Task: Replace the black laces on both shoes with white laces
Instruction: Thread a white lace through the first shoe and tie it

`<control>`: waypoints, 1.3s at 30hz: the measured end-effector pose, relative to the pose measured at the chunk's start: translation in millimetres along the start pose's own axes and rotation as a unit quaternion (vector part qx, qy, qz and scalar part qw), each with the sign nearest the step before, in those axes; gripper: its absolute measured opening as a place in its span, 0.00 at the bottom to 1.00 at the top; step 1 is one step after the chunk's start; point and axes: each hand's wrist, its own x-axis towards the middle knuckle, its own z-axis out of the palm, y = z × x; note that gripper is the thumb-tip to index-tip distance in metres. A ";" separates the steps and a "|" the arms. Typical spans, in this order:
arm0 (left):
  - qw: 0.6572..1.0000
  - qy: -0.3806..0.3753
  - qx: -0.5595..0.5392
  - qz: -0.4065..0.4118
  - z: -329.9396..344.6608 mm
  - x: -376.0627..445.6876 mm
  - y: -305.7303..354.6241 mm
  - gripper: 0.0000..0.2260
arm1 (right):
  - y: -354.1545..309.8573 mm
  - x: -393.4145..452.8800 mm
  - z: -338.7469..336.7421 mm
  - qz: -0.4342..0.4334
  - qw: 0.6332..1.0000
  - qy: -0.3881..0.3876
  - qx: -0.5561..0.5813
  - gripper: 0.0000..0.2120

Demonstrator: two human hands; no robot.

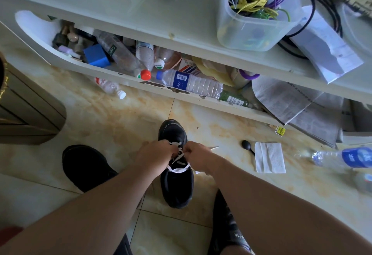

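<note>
A black shoe [177,184] stands on the tiled floor at centre, toe pointing away from me. A white lace [178,169] is threaded across its eyelets and loops over the tongue. My left hand [155,154] and my right hand [198,155] meet over the lacing, each pinching a strand of the white lace. One white lace tip [214,148] pokes out to the right of my right hand. A second black shoe [84,166] sits to the left, its lacing hidden in shadow.
A low white shelf [128,81] full of plastic bottles runs across the back. On the floor lie a small bottle [109,86], a black spoon [248,147], a white napkin [269,157] and a blue-labelled bottle [342,157]. A dark cabinet [26,109] stands left. My black-socked foot [227,228] is bottom right.
</note>
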 end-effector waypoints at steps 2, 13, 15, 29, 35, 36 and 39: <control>1.000 -0.006 0.006 0.008 -2.8 -0.2 0.4 0.08 | 0.4 -1.8 -0.1 -0.004 1.000 -0.013 -0.015 0.08; 0.980 0.128 -0.075 0.136 10.4 -19.3 8.4 0.24 | 12.7 -4.6 -1.5 0.012 1.000 -0.010 -0.013 0.09; 0.981 0.118 -0.089 0.126 16.1 -21.8 5.0 0.30 | 15.2 -5.6 -0.5 0.016 1.000 -0.012 0.007 0.09; 0.989 0.045 -0.131 -0.052 5.5 -18.1 -7.4 0.04 | 22.8 -4.5 11.8 0.007 0.990 -0.007 0.138 0.19; 0.828 -0.017 -0.498 -0.257 8.3 -27.6 4.7 0.12 | 25.6 -7.7 15.1 0.026 0.981 -0.028 0.188 0.13; 0.802 -0.028 -0.527 -0.280 9.0 -26.8 5.8 0.12 | 26.4 -7.5 16.2 0.030 0.980 -0.031 0.192 0.12; 0.808 -0.054 -0.524 -0.264 3.3 -24.7 6.3 0.10 | 26.0 -6.9 18.8 0.033 0.982 -0.023 0.186 0.10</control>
